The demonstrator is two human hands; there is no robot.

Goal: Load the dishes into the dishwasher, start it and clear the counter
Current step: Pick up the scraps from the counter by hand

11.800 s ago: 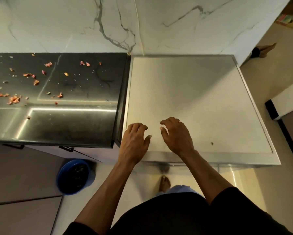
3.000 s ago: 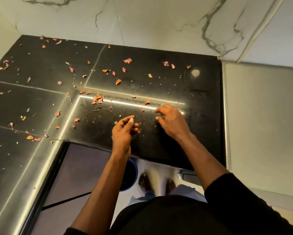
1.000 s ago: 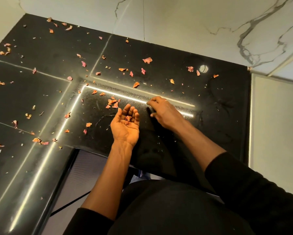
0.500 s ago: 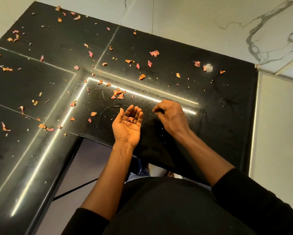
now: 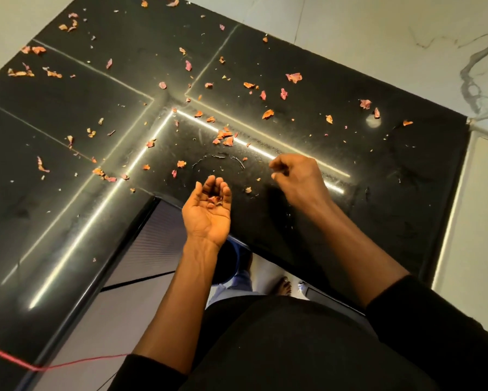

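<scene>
**Inspector:** Moved in the last half second: the left hand (image 5: 209, 213) has drawn back to the front edge of the table (image 5: 378, 198), and its fingers have curled up further.

**Clerk:** Its contents?

**Inspector:** Palm up and cupped, it holds petal scraps (image 5: 214, 200) at the base of the fingers.

**Clerk:** The right hand (image 5: 297, 177)?

**Inspector:** Just beside the left hand and beyond it, raised over the table. Its fingertips are bunched narrow; I cannot tell whether a scrap sits between them.

**Clerk:** Surroundings?

**Inspector:** Loose scraps (image 5: 267, 114) lie scattered on the table beyond both hands and far out to the left of the left hand. Dark curled strands (image 5: 241, 162) lie just past the left fingertips. A blue tub (image 5: 238, 259) sits below the left wrist, partly hidden. A red cord (image 5: 67, 364) crosses near the left elbow.
</scene>
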